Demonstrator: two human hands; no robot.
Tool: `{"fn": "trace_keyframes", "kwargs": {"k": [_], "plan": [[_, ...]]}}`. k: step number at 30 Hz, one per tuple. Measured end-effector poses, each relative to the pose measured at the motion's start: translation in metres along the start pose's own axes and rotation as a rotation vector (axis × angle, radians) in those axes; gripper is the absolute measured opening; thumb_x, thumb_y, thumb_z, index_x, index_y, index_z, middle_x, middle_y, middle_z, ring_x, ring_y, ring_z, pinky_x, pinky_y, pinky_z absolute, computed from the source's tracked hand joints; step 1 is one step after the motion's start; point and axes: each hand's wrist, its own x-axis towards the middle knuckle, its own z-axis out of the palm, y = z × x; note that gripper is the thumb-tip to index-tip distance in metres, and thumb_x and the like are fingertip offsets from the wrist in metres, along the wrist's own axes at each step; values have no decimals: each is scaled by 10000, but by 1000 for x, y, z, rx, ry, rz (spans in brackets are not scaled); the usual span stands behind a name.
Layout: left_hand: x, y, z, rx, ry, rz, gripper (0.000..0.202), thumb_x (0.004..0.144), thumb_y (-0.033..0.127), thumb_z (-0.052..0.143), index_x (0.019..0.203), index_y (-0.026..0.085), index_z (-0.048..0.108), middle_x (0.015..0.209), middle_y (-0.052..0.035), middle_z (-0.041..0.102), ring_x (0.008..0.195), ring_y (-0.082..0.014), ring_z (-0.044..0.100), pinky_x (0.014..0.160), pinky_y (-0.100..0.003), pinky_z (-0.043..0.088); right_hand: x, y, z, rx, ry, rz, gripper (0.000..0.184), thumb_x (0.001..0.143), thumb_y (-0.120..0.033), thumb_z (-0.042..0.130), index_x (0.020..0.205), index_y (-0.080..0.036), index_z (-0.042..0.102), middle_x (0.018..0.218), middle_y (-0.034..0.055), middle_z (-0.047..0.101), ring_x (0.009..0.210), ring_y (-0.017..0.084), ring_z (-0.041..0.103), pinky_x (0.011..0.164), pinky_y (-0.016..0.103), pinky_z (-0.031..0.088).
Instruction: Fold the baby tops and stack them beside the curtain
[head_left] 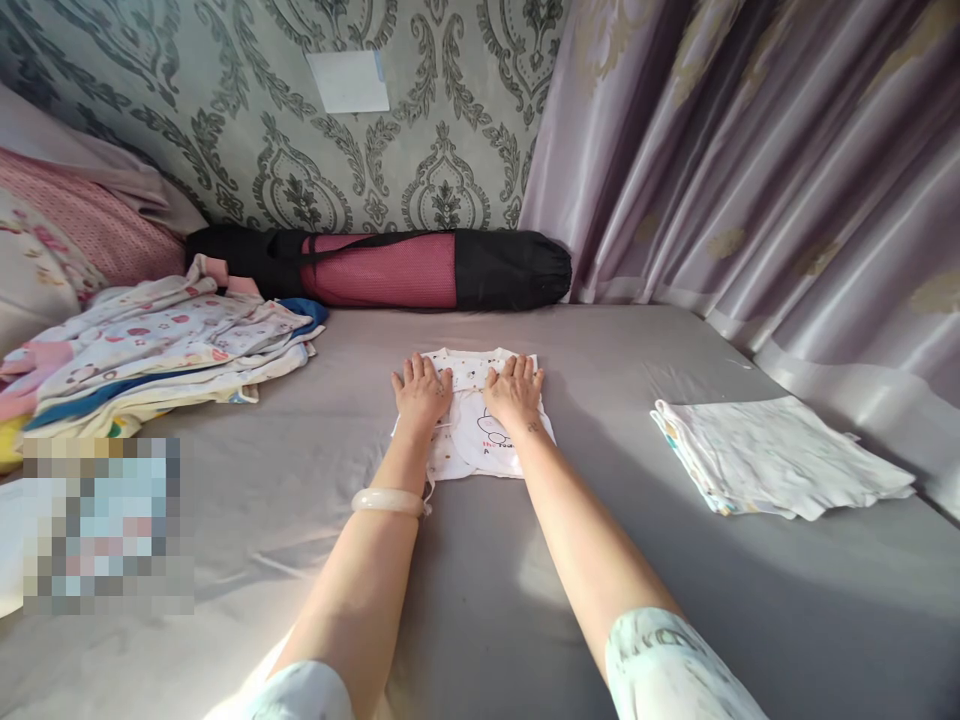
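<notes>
A small white baby top (469, 450) with a printed cartoon figure and tiny scattered motifs lies flat on the grey sheet in front of me. My left hand (424, 388) rests palm down on its upper left part, fingers spread and pointing away from me. On the upper right part lies my right hand (515, 390), also flat with the fingers apart. Both hands press on the cloth and cover some of its print. A pale bangle (388, 501) circles my left wrist. Near it a thin white tie hangs from the garment's edge.
At left lies a loose pile of baby clothes (172, 335). A folded stack of clothes (780, 455) sits at right on the grey sheet (480, 620). Along the wall is a black and pink rolled bag (382, 270). Purple curtains (675, 150) hang at right. A blurred patch covers something at lower left.
</notes>
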Motion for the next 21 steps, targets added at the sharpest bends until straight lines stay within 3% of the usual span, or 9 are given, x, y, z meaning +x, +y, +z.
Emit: {"fn": "trace_keyframes", "kwargs": {"k": [5,11,15,19,21], "plan": [[-1,0,1,4,1,9,661,978,429,165,1507,82,357,1601,-169,271,1472,-344,253,1170,-584,217,0,-1,-1,-6,-36,8,670,1007,-400,179,1505,28,311,1594,219,252,1497,323,149,1198,515,83],[4,-9,-13,14,-82,30,615,982,388,168,1491,112,375,1610,-147,262,1467,-307,278,1160,-524,272,8,9,-30,84,-253,-47,664,1012,-443,134,1557,-73,218,1634,164,162,1511,287,106,1188,538,132],[6,-18,-25,50,-124,141,584,987,382,202,1466,117,405,1606,-161,269,1461,-310,292,1144,-521,296,2,25,-40,45,-226,-264,605,1021,-407,167,1560,-143,245,1648,122,133,1518,258,65,1204,517,50],[-3,-18,-24,97,-45,383,584,1007,419,188,1517,188,354,1621,-105,252,1510,-284,152,1200,-544,131,-11,35,-34,-5,-230,-483,571,1024,-404,203,1557,-215,276,1653,71,132,1519,242,70,1209,501,52],[-8,-17,-18,96,-67,496,590,1009,465,190,1532,233,331,1617,-78,270,1509,-271,160,1203,-540,111,-16,36,-30,-13,-233,-521,559,1024,-406,205,1552,-243,294,1649,58,155,1516,246,100,1207,515,60]]}}
